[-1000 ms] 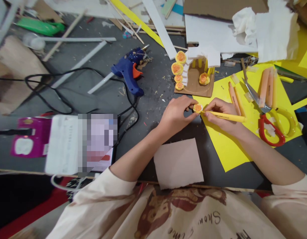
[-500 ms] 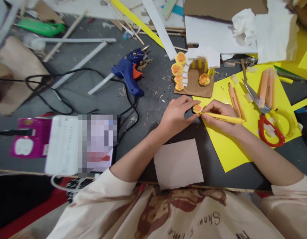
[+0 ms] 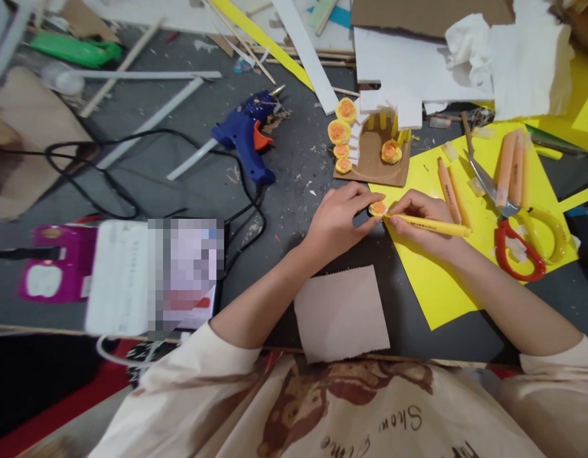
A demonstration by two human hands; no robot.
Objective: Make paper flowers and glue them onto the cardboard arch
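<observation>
My left hand [image 3: 339,219] pinches a small round yellow-and-orange paper flower [image 3: 378,207] just above the dark table. My right hand [image 3: 420,219] grips a yellow marker [image 3: 434,224], and its tip touches the flower's edge. Both hands are closed. Just beyond them stands a small cardboard model [image 3: 372,143] with white steps, yellow posts and several similar flowers. A yellow paper sheet [image 3: 441,286] lies under my right hand.
A blue hot glue gun [image 3: 246,137] with its black cord lies left of the model. Red and yellow scissors [image 3: 513,219] and orange markers [image 3: 510,166] rest on the yellow sheet. A pale paper square [image 3: 341,313] sits near the table's front edge. White foam board, sticks and tissue crowd the back.
My left fingers have turned the flower slightly and stretched a little over it. The marker stays at the flower's edge. Nothing else has moved.
</observation>
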